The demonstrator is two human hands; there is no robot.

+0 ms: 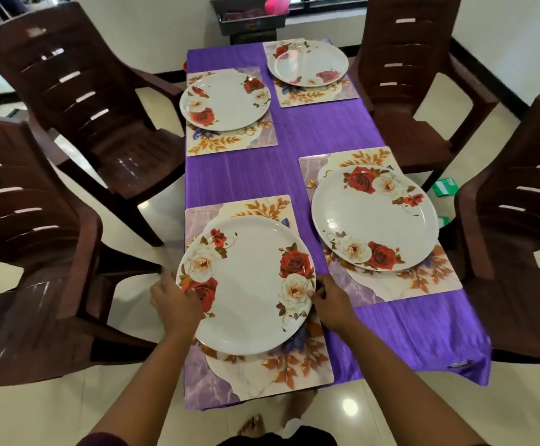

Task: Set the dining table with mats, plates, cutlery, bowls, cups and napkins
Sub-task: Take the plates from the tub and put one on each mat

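A narrow table under a purple cloth (294, 140) carries several floral place mats, each with a white rose-patterned plate on it. The near left plate (249, 284) lies on the near left mat (262, 375). My left hand (173, 300) grips its left rim and my right hand (331, 300) grips its right rim. Other plates rest on the near right mat (374, 217), the far left mat (225, 101) and the far right mat (307, 61). No cutlery, bowls, cups or napkins are in view.
Dark brown plastic chairs stand on both sides: two on the left (78, 91), (27, 252), two on the right (410, 75), (519, 220). A dark crate (249, 19) with a pink object sits beyond the table's far end. My bare feet (252, 424) show below on the tiled floor.
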